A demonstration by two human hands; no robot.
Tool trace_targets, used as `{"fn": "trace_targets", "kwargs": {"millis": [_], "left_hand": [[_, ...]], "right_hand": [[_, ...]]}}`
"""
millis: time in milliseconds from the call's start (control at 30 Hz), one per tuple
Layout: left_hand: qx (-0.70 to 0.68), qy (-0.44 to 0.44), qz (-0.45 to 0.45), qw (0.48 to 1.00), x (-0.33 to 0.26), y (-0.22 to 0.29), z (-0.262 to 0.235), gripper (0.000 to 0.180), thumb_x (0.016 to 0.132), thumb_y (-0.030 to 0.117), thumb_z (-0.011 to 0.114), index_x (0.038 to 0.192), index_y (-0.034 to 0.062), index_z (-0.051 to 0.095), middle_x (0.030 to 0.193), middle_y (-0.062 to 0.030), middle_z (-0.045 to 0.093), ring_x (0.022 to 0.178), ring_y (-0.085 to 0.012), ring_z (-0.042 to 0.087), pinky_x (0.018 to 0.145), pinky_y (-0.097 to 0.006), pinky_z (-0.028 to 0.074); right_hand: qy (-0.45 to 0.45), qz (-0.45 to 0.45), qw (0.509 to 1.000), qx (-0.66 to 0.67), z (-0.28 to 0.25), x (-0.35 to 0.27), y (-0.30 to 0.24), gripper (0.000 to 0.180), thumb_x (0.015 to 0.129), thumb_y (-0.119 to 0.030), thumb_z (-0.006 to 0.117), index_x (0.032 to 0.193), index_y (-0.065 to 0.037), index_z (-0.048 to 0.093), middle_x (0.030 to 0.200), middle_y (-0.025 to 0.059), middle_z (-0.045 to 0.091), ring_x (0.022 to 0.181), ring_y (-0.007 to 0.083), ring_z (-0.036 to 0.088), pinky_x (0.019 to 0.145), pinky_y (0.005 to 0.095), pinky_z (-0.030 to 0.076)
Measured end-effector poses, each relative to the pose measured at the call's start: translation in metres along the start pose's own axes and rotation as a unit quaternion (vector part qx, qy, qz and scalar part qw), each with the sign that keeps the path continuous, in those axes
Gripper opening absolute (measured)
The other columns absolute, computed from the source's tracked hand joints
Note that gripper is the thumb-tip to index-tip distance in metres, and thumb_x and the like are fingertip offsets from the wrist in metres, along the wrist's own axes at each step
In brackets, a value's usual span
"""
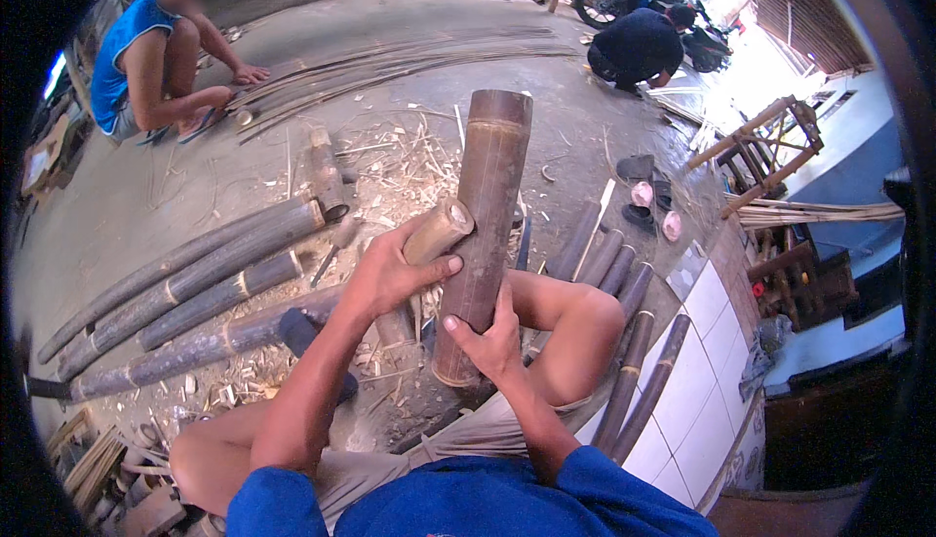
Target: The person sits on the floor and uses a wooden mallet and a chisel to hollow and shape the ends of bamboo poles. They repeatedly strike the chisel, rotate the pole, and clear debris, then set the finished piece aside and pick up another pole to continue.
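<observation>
Upright in front of me, slightly tilted, stands a thick dark brown bamboo section (487,205) with a paler ring near its top. Low on its right side, my right hand (490,334) is closed around it, thumb pressed on the front. My left hand (395,269) grips a short, pale bamboo piece (439,233), whose cut end rests against the thick section's left side. Under my hands, another short bamboo piece (395,327) is partly hidden on the floor, among shavings.
Long dark bamboo poles (234,235) lie at the left; more poles (634,371) lie at the right beside white tiles (697,381). Wood shavings (409,157) cover the floor ahead. A person in blue (136,54) squats by long strips (390,64); another person (639,44) crouches near a motorbike (600,0).
</observation>
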State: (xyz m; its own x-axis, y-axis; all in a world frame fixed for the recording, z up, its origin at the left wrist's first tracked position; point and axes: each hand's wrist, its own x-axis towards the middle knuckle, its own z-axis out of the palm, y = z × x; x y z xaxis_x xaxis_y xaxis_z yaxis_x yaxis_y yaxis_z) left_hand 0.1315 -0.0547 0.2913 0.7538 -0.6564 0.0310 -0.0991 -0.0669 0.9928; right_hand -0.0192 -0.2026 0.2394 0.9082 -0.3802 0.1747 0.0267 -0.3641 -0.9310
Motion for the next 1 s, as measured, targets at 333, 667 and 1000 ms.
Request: {"fn": "trace_targets", "kwargs": {"millis": [333,667,1000], "left_hand": [[0.107,0.008,0.108,0.988,-0.026,0.018,0.002,0.094,0.070,0.022,0.090,0.153,0.0077,0.046,0.132,-0.0137,0.066,0.118,-0.0255,0.063,0.106,-0.036,0.047],[0.503,-0.127,0.412,0.749,-0.056,-0.002,-0.006,0.051,0.085,0.018,0.064,0.136,0.0218,0.057,0.113,-0.0072,0.067,0.104,-0.0281,0.064,0.086,-0.043,0.054],[0.352,0.212,0.307,0.859,-0.123,0.078,-0.212,0.042,0.081,0.023,0.086,0.117,0.0093,0.070,0.100,-0.0074,0.074,0.091,-0.0145,0.067,0.081,-0.035,0.055]], "right_hand": [[-0.042,-0.010,0.997,0.057,0.001,0.005,0.036,0.105,0.087,-0.064,0.068,0.155,0.003,0.026,0.132,0.0283,0.061,0.116,0.0426,0.066,0.093,0.0537,0.056],[-0.077,0.283,0.801,0.522,-0.020,-0.007,0.020,0.089,0.097,-0.068,0.038,0.159,-0.005,0.028,0.152,0.0220,0.045,0.121,0.0460,0.059,0.095,0.0576,0.056],[-0.383,0.344,0.644,0.566,-0.058,0.008,0.057,0.090,0.090,-0.063,0.062,0.157,-0.012,0.030,0.139,0.0201,0.050,0.119,0.0407,0.055,0.110,0.0540,0.040]]}}
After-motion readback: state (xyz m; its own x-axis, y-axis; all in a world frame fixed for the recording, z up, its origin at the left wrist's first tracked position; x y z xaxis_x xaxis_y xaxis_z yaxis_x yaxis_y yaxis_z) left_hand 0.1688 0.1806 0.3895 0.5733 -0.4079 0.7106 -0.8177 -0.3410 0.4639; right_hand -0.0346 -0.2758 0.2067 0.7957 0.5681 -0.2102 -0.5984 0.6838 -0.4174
